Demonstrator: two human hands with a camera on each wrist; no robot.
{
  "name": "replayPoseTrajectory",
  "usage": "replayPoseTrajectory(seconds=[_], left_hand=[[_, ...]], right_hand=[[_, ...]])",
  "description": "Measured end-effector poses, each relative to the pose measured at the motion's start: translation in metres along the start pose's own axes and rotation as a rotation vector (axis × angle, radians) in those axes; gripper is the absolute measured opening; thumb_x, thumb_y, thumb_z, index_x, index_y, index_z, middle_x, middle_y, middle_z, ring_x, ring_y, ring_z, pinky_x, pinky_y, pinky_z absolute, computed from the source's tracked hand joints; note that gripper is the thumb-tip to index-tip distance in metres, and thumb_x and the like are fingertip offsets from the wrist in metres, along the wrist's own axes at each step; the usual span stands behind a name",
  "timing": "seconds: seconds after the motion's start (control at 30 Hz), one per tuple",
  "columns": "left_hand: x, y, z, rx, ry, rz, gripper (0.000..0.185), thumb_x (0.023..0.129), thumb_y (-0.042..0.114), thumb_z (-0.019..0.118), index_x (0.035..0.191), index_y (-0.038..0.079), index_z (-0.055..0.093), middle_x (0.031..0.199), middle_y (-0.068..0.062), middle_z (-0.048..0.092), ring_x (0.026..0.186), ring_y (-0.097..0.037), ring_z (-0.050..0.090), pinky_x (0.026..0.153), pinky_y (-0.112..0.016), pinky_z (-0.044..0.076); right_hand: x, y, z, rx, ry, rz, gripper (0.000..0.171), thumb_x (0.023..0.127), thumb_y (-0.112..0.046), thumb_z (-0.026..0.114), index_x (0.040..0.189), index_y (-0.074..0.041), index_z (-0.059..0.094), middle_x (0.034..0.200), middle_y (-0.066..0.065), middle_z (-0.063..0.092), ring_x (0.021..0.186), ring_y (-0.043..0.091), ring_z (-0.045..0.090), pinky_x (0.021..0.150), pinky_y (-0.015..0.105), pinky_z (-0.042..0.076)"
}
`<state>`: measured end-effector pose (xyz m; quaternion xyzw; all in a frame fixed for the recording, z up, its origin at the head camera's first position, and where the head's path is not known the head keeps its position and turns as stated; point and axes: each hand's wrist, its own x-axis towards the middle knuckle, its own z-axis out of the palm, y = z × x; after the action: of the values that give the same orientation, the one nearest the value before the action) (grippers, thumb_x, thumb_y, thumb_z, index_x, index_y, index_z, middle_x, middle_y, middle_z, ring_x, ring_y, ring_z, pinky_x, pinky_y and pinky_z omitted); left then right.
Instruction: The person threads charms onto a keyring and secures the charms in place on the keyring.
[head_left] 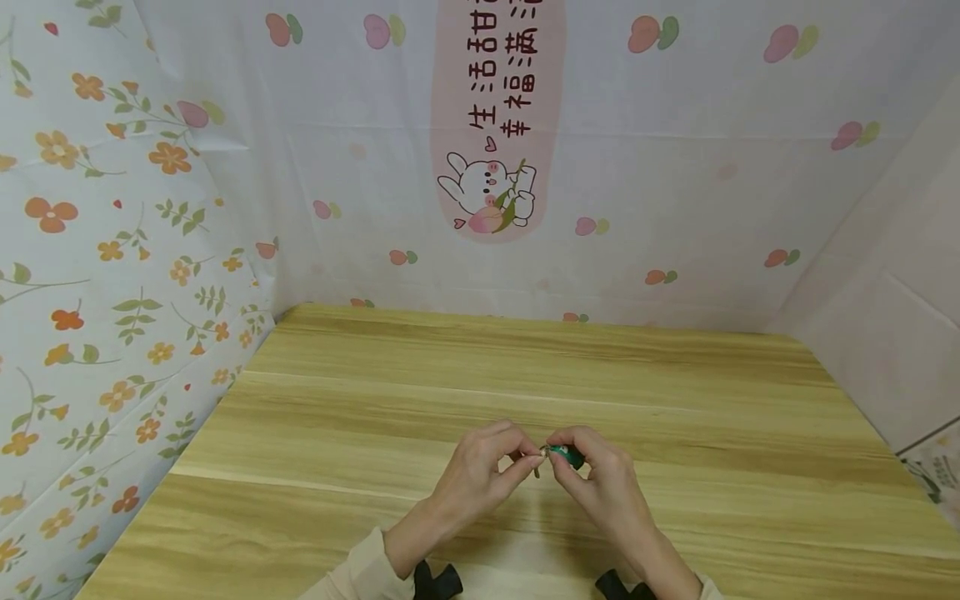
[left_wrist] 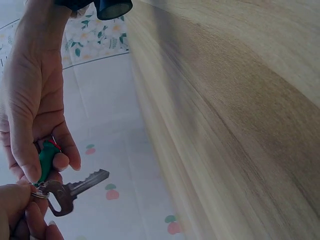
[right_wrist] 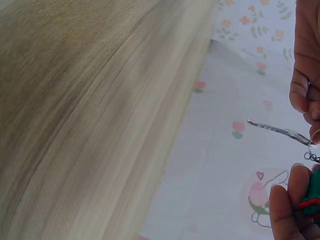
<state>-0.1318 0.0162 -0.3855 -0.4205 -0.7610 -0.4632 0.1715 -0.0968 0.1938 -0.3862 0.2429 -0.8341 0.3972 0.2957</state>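
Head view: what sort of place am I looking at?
Probably a staged filming corner: a wood-grain tabletop, a floral sheet along the left, and a printed backdrop with a cartoon rabbit.

We face a wood-grain desk (head_left: pixel 480 367) walled in by pale sheets.
Behind it we see a creased back sheet (head_left: pixel 660 175) scattered with small pink, orange and green shapes; on its pink panel (head_left: pixel 551 167), dark writing (head_left: pixel 482 67) runs above a white rabbit (head_left: pixel 471 187). On our left, the left sheet (head_left: pixel 90 283) carries orange flowers and green sprigs; on our right, the right sheet (head_left: pixel 885 225) looks mostly plain, with a leafy patch (head_left: pixel 933 479) low at the edge. We have soft light, with faint shadow on the near boards.
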Motion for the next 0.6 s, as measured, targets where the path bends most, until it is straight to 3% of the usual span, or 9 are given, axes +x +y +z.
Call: replayPoseTrajectory(seconds=[0.2, 0.4, 0.6], left_hand=[[-0.0005, -0.0003, -0.0005, -0.069, -0.011, -0.016, 0.006, 0.086, 0.010, 0.068, 0.080, 0.010, 0.067, 0.077, 0.004, 0.064, 0.070, 0.000, 0.057, 0.061, -0.011, 0.046], [-0.0016, -0.0013, 0.0008, -0.073, -0.029, -0.032, 0.005, 0.086, 0.010, 0.068, 0.082, 0.010, 0.067, 0.078, 0.002, 0.065, 0.071, -0.002, 0.058, 0.065, -0.013, 0.048], [-0.0008, 0.0026, 0.0011, -0.021, -0.075, -0.125, 0.004, 0.085, 0.009, 0.068, 0.081, 0.010, 0.067, 0.080, 0.002, 0.067, 0.071, -0.002, 0.059, 0.064, -0.012, 0.047]], right_hand=[[-0.0006, 0.0010, -0.0005, 0.014, 0.006, 0.009, 0.024, 0.076, 0.010, 0.069, 0.088, -0.010, 0.063, 0.080, -0.003, 0.065, 0.067, 0.000, 0.053, 0.059, 0.011, 0.043], [0.0004, 0.0005, 0.0002, 0.006, 0.029, -0.011, 0.032, 0.070, 0.016, 0.068, 0.084, -0.013, 0.062, 0.079, -0.006, 0.063, 0.067, 0.001, 0.053, 0.059, 0.011, 0.043], [-0.0011, 0.0000, 0.0026, -0.040, 0.024, -0.048, 0.032, 0.068, 0.016, 0.068, 0.081, -0.012, 0.061, 0.079, -0.007, 0.062, 0.069, 0.002, 0.055, 0.061, 0.014, 0.047]])
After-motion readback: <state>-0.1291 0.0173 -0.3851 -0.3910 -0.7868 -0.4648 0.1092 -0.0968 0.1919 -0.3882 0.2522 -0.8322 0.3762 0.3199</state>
